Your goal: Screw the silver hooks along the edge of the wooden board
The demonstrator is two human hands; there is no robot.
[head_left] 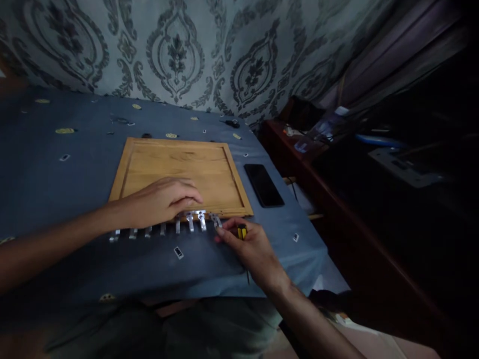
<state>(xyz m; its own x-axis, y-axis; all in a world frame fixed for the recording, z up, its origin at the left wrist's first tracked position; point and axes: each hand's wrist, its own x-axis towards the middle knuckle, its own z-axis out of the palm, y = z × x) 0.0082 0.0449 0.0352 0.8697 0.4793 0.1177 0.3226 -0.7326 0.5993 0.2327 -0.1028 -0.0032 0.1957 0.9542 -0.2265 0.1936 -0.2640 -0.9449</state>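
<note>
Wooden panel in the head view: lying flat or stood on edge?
Flat: the wooden panel lies on the blue cloth, framed face up, with the left hand over its near part.

Head camera looks forward, down over blue cloth (90, 149).

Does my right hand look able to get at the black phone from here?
Probably yes: only tablecloth seems to lie between the right hand and the black phone, though the yellow-and-black tool it holds might hinder grasping.

Blue cloth (75, 179) under wooden panel (183, 169) and black phone (264, 185).
</note>
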